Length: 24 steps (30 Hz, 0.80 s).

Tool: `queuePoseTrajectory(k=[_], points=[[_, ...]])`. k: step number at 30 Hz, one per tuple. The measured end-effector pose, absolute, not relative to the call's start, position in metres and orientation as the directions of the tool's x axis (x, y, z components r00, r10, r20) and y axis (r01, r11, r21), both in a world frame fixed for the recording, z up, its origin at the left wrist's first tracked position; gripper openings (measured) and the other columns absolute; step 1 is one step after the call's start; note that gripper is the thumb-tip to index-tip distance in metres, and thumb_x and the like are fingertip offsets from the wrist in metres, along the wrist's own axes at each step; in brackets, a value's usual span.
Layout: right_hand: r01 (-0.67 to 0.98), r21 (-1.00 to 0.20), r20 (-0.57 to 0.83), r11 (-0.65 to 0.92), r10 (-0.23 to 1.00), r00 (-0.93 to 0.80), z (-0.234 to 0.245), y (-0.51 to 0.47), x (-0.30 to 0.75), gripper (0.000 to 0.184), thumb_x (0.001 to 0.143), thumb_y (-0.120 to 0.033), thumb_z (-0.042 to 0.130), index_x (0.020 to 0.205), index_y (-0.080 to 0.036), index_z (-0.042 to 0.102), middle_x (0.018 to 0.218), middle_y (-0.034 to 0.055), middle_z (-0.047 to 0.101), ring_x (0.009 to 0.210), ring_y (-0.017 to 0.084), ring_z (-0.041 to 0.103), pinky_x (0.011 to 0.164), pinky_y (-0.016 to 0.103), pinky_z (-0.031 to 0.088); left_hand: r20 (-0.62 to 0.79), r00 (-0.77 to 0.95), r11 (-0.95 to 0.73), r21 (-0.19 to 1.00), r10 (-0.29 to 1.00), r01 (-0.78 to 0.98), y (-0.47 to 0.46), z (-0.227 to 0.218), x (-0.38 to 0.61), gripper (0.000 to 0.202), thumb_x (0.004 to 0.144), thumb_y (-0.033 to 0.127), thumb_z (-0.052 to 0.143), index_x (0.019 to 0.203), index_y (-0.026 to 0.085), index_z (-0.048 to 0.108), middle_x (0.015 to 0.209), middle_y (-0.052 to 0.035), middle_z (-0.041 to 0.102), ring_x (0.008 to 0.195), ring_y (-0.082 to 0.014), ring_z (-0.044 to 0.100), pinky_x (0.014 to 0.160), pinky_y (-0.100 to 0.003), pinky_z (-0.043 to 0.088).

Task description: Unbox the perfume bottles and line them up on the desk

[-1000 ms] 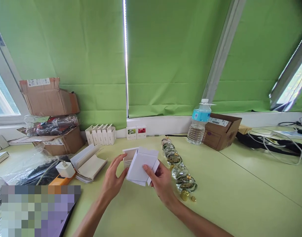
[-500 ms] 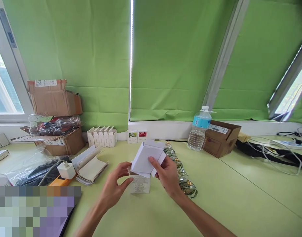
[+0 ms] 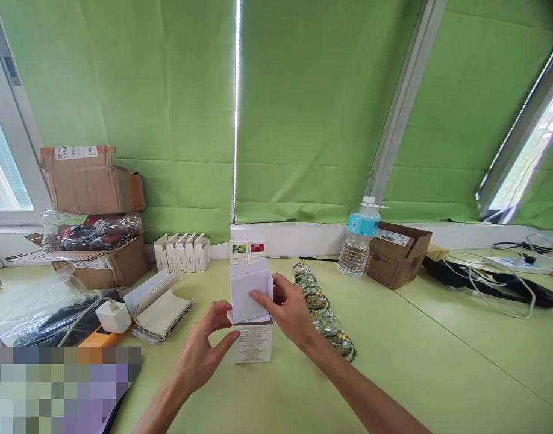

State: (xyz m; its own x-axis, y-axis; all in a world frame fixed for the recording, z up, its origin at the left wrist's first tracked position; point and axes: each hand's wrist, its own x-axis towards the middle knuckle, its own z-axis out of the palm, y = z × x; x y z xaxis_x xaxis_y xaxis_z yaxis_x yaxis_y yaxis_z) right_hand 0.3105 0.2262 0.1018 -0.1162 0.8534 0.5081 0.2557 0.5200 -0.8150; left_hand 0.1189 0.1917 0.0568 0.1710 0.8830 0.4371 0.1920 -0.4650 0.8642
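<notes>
A small white box (image 3: 253, 345) with lines of fine print on its front stands upright on the table, its top opened. My right hand (image 3: 289, 307) pinches a folded white card (image 3: 248, 296), thumb across its front face. The card stands nearly upright at the mouth of the box, its lower edge just at or inside the opening; how deep it sits is hidden. My left hand (image 3: 205, 345) is curled at the left side of the box, thumb and fingers at its upper left edge. Right of the box lies a row of coiled green wire string lights (image 3: 320, 304).
Several slim white boxes (image 3: 182, 253) and two small picture boxes (image 3: 247, 251) stand at the back. Folded white cartons (image 3: 161, 313) and a charger (image 3: 114, 316) lie left. A water bottle (image 3: 359, 241) and brown carton (image 3: 396, 256) stand right; stacked cartons (image 3: 93, 187) back left.
My right hand has shifted left and turned the white card from tilted to nearly upright over the box opening. My left hand stays at the box edge. The view has moved slightly.
</notes>
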Motion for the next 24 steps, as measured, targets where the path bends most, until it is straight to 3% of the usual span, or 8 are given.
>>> queuePoseTrajectory(k=[8,16,24], points=[[0.299,-0.783,0.498,0.545,0.838,-0.223,0.119,0.224,0.323,0.041,0.079,-0.047,0.065,0.11,-0.02,0.06,0.078,0.0012,0.064,0.053,0.01,0.047,0.045,0.022,0.039,0.429,0.17,-0.458,0.861,0.887,0.221,0.194,0.052,0.118,0.03,0.083,0.031,0.061,0.112,0.026,0.053,0.11,-0.0051,0.065,0.096,-0.0195,0.065,0.093,-0.043,0.052],[0.343,-0.774,0.448,0.532,0.843,-0.296,0.13,0.219,0.326,0.032,0.079,-0.044,0.065,0.102,-0.021,0.061,0.069,-0.0023,0.059,0.054,0.011,0.051,0.048,0.023,0.042,0.415,0.202,-0.457,0.852,0.887,0.254,0.193,0.052,0.118,0.031,0.086,0.029,0.058,0.115,0.027,0.05,0.113,-0.0041,0.063,0.101,-0.0181,0.062,0.095,-0.04,0.051],[0.435,-0.758,0.347,0.486,0.865,-0.362,0.135,0.22,0.335,0.043,0.075,-0.053,0.067,0.103,-0.022,0.058,0.07,-0.0024,0.059,0.057,0.013,0.057,0.049,0.025,0.044,0.398,0.218,-0.446,0.856,0.891,0.262,0.193,0.051,0.118,0.031,0.088,0.029,0.056,0.117,0.028,0.046,0.118,-0.0025,0.061,0.103,-0.0161,0.06,0.097,-0.038,0.05]])
